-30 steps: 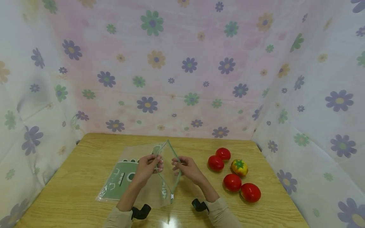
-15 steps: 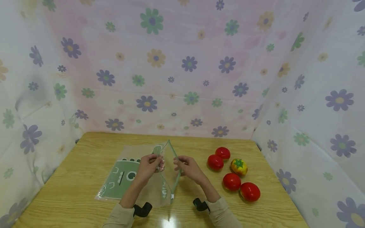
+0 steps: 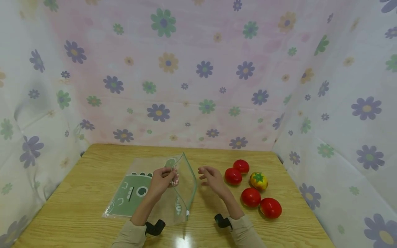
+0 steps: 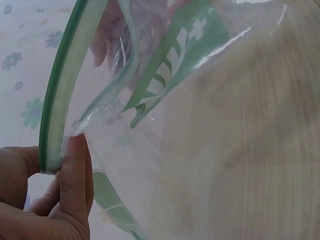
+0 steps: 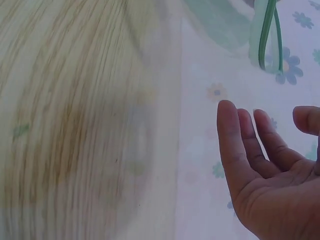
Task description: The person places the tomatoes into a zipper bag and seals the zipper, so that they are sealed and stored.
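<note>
A clear zip bag (image 3: pixel 164 206) with a green printed face lies on the table, its green-edged mouth spread apart and raised. The left hand (image 3: pixel 161 181) pinches one side of that mouth between thumb and fingers; the left wrist view shows the green zip strip (image 4: pixel 52 100) in its grip. Just right of the bag's other edge, the right hand (image 3: pixel 214 181) hovers apart from it, holding nothing. Its fingers (image 5: pixel 230 135) are loosely extended in the right wrist view. At the near end of the mouth sits a white slider (image 3: pixel 187 213).
Right of the right hand lie several red, round, tomato-like fruits (image 3: pixel 251 197) and a yellow-red one with a green star-shaped top (image 3: pixel 258 181). All stand on a wooden table (image 3: pixel 77 186). A flowered cloth (image 3: pixel 192 86) encloses the back and sides.
The right hand has let go of the bag's right edge and moved a little to the right. The left hand keeps its pinch, and the mouth stays apart.
</note>
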`<state>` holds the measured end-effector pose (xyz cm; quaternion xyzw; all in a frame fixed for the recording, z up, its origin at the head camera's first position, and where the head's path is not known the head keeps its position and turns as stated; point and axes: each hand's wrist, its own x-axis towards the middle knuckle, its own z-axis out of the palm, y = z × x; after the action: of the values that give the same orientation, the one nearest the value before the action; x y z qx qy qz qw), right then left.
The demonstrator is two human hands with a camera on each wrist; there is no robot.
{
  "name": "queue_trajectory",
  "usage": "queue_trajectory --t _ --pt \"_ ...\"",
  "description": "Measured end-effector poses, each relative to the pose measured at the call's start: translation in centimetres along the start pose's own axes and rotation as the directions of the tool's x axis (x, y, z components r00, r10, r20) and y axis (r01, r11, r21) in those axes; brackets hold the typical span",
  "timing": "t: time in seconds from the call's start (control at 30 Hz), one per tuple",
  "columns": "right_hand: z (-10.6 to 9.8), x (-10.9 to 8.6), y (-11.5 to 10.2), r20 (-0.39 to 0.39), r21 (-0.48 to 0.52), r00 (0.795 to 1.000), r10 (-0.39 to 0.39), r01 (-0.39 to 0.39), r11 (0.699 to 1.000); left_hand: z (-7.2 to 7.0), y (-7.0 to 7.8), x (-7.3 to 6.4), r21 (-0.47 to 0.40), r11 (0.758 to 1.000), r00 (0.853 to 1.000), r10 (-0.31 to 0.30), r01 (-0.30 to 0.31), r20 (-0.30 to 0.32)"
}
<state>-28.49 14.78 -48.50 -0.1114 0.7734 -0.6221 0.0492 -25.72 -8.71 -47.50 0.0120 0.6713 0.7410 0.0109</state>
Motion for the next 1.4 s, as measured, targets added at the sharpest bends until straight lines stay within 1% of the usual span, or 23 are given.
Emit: queue_trajectory --t 0.17,0.27,0.43,0.6,0.7,0.83,0.9,0.97,1.13,1.33,1.4 --pt "-1.0 -0.1 0.4 -0.089 0.024 0.996 -0.01 0.012 1.0 0.0 -0.2 -0.2 0.011 1.0 1.0 -0.006 0.006 -0.007" --pt "-1.8 -0.1 0.5 -0.124 0.032 0.992 -0.019 0.023 0.999 0.0 -0.3 -0.1 0.009 1.0 1.0 -0.01 0.01 -0.008" --pt "-3.0 0.1 0.3 -0.163 0.013 0.986 -0.028 0.03 0.999 0.1 -0.2 0.1 0.014 1.0 1.0 0.0 0.0 -0.013" --pt "-4.5 0.3 0.3 -0.192 -0.022 0.98 -0.061 0.058 0.998 0.0 -0.2 0.4 0.016 1.0 1.0 0.006 -0.006 -0.004" --pt "-5.3 0.3 0.4 -0.221 -0.066 0.968 -0.115 0.103 0.993 0.0 0.0 0.4 0.021 1.0 1.0 0.021 -0.021 -0.004" --pt "-6.0 0.2 0.3 -0.275 -0.107 0.94 -0.201 0.178 0.978 -0.1 0.2 0.4 0.022 0.999 1.0 0.027 -0.027 -0.007" --pt "-6.3 0.0 0.2 -0.303 -0.111 0.93 -0.208 0.183 0.977 -0.1 0.0 0.3 0.023 1.0 1.0 0.018 -0.017 -0.009" --pt "-6.7 -0.1 0.0 -0.328 -0.103 0.924 -0.197 0.172 0.98 -0.1 -0.1 0.4 0.023 1.0 1.0 0.013 -0.012 -0.01" --pt "-7.7 -0.4 0.0 -0.369 -0.116 0.919 -0.138 0.102 0.988 -0.1 -0.3 0.4 0.004 1.0 1.0 0.012 -0.012 -0.014" --pt "-8.7 -0.5 0.3 -0.406 -0.209 0.904 -0.132 0.049 0.977 0.0 -0.6 0.2 -0.018 1.0 1.0 0.007 -0.007 0.0" --pt "-8.9 -0.5 0.4 -0.407 -0.23 0.904 -0.132 0.039 0.973 0.0 -0.7 0.2 -0.022 1.0 1.0 0.002 -0.003 -0.002"
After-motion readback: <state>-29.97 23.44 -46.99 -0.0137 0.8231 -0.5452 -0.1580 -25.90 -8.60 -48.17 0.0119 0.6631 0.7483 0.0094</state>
